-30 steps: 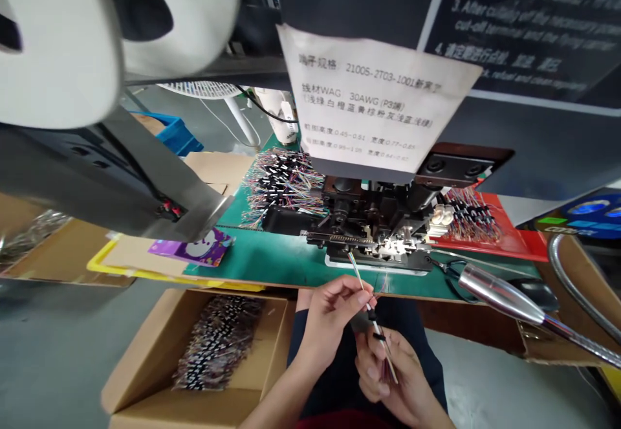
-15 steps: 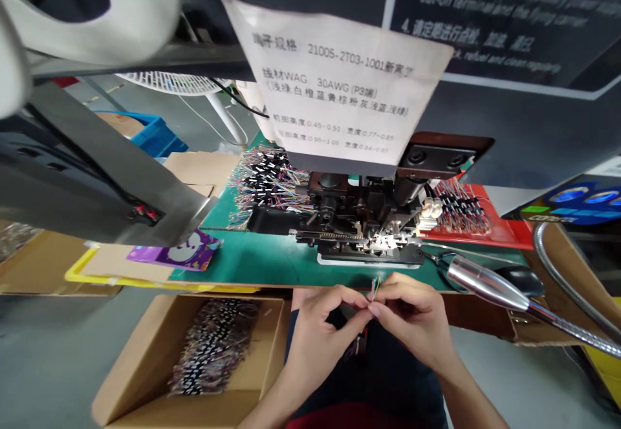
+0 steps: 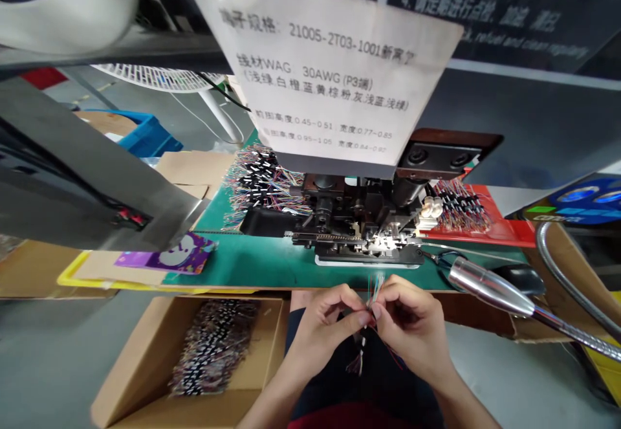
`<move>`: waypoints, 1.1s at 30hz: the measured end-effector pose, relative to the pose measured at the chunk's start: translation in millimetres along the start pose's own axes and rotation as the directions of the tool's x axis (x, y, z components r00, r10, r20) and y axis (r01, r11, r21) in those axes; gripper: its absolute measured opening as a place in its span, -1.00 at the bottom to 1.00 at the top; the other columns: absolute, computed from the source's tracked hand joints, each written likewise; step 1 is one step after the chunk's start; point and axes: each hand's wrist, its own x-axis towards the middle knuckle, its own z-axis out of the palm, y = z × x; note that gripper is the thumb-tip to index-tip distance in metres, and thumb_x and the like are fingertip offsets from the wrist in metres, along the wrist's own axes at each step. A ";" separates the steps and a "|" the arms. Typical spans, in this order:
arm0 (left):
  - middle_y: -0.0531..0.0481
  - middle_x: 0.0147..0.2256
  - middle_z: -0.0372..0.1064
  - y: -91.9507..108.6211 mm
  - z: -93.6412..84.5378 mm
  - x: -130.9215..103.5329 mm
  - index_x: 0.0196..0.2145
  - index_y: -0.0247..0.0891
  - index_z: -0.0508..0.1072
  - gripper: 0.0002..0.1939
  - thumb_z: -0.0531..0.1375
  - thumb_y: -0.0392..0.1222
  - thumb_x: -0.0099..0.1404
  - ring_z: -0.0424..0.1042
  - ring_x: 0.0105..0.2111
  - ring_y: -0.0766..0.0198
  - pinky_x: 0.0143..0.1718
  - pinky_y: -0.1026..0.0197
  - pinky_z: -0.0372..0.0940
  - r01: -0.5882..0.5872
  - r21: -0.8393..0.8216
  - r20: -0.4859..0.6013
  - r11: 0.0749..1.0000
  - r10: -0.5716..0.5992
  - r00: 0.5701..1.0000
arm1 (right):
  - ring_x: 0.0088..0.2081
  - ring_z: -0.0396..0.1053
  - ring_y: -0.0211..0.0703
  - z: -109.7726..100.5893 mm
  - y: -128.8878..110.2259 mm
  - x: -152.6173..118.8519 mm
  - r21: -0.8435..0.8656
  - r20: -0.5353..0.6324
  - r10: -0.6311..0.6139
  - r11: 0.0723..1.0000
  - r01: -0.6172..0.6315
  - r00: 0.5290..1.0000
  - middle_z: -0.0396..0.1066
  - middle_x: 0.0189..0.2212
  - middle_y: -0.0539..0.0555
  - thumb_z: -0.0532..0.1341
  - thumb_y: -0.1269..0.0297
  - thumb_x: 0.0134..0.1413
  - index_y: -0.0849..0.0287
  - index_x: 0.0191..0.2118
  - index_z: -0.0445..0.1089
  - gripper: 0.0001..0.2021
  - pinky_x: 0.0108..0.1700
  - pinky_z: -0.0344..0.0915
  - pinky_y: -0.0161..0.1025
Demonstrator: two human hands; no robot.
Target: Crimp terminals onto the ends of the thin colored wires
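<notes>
Both hands meet over my lap, in front of the green table's edge. My left hand (image 3: 330, 325) pinches a small bundle of thin coloured wires (image 3: 376, 286) between thumb and fingertips. On the same bundle, my right hand (image 3: 411, 319) is closed too, its fingertips touching those of the left. Wire ends stick up above the fingers, and a black sleeve with more wires hangs below them. Just beyond the hands stands the crimping machine (image 3: 383, 241), its working point brightly lit.
Wire bundles (image 3: 259, 180) lie on the green table (image 3: 272, 264) behind the machine, more in a red tray (image 3: 514, 230) at right. A cardboard box (image 3: 140, 364) of bundles stands lower left. A metal lamp (image 3: 490, 286) reaches in from the right, near dark-handled pliers (image 3: 439, 259).
The view has shifted slightly closer to the machine. The wires fan out more above the fingers, and the sleeve and wires below the hands now show more clearly.
</notes>
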 end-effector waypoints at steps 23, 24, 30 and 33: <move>0.05 -0.42 0.51 -3.4 -2.7 -7.6 -0.40 -0.19 0.50 -0.76 0.43 -0.27 0.40 0.47 -0.36 0.22 -0.22 0.23 0.34 -0.135 0.272 0.025 0.953 0.134 0.991 | -0.46 0.46 -0.12 -1.1 0.4 6.1 0.098 0.022 0.031 0.995 -0.033 0.999 0.62 -0.46 0.09 0.48 0.24 0.42 0.09 -0.25 0.80 -0.83 -0.41 0.34 -0.19; 0.05 -0.44 0.52 -2.4 -2.8 -7.9 -0.41 -0.19 0.49 -0.75 0.43 -0.28 0.40 0.47 -0.37 0.22 -0.23 0.23 0.34 -0.140 0.268 0.047 0.953 0.133 0.990 | -0.45 0.48 -0.11 -2.4 -0.7 8.3 0.096 -0.001 0.031 0.995 -0.031 1.000 0.63 -0.44 0.10 0.48 0.23 0.41 0.10 -0.26 0.80 -0.82 -0.39 0.36 -0.18; 0.03 -0.44 0.55 0.4 -2.0 -12.2 -0.39 -0.19 0.48 -0.74 0.42 -0.27 0.44 0.47 -0.39 0.22 -0.25 0.23 0.32 -0.129 0.224 0.103 0.966 0.108 0.989 | -0.44 0.44 -0.11 -5.9 -3.9 17.0 0.127 -0.041 0.095 0.988 -0.089 0.995 0.58 -0.48 0.08 0.47 0.14 0.43 0.12 -0.26 0.79 -0.77 -0.39 0.34 -0.19; 0.03 -0.37 0.55 6.2 -1.7 -12.0 -0.32 -0.18 0.54 -0.82 0.41 -0.30 0.45 0.50 -0.33 0.20 -0.19 0.22 0.35 -0.183 0.296 0.113 0.938 0.156 0.981 | -0.47 0.39 -0.15 -5.1 -6.5 17.5 0.132 -0.004 0.092 0.987 -0.091 0.996 0.55 -0.48 0.06 0.46 0.15 0.44 0.13 -0.28 0.78 -0.75 -0.42 0.28 -0.22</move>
